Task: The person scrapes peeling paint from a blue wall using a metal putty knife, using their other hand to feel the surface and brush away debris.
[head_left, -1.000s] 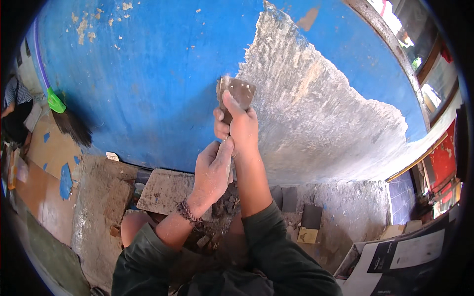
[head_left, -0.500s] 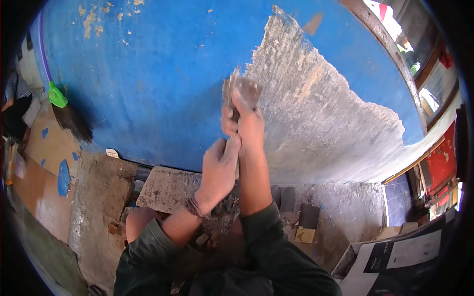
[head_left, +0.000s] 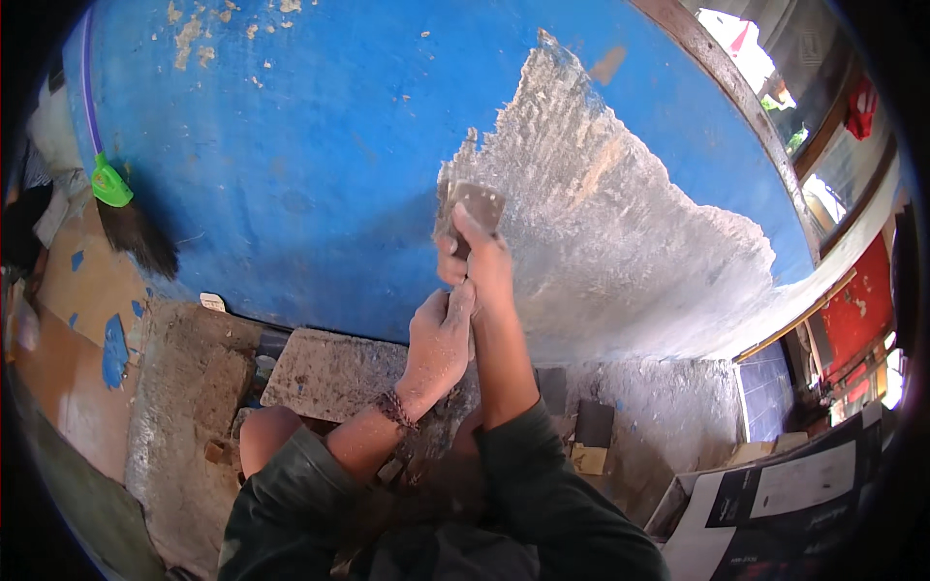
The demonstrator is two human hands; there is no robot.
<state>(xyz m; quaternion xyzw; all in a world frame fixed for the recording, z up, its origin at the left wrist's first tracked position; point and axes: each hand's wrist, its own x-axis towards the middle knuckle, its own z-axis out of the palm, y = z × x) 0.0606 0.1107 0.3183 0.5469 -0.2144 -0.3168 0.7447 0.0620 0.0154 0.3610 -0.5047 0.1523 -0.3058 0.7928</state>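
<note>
A paint scraper [head_left: 482, 198] with a wide, dusty blade is in my right hand [head_left: 484, 254], whose thumb lies up against the blade. Just below, my left hand [head_left: 438, 341] is closed at the lower end of the scraper's handle, most of which my fingers hide. The blade sits at the left border of a bare grey patch [head_left: 601, 213] on the blue painted wall [head_left: 310, 136]. Jagged paint edges stand beside and above it. Pale dust coats both hands.
A broom [head_left: 112, 184] with a green head leans on the wall at left. Below lie a stone slab [head_left: 329, 376], blue paint flakes [head_left: 114, 351] and a dark block [head_left: 594, 423]. A printed box [head_left: 775, 494] stands at lower right. A wooden frame [head_left: 727, 73] borders the wall.
Both hands and the scraper have moved slightly down the wall. More bare grey surface shows above the blade at the patch's left border. The view has shifted a little.
</note>
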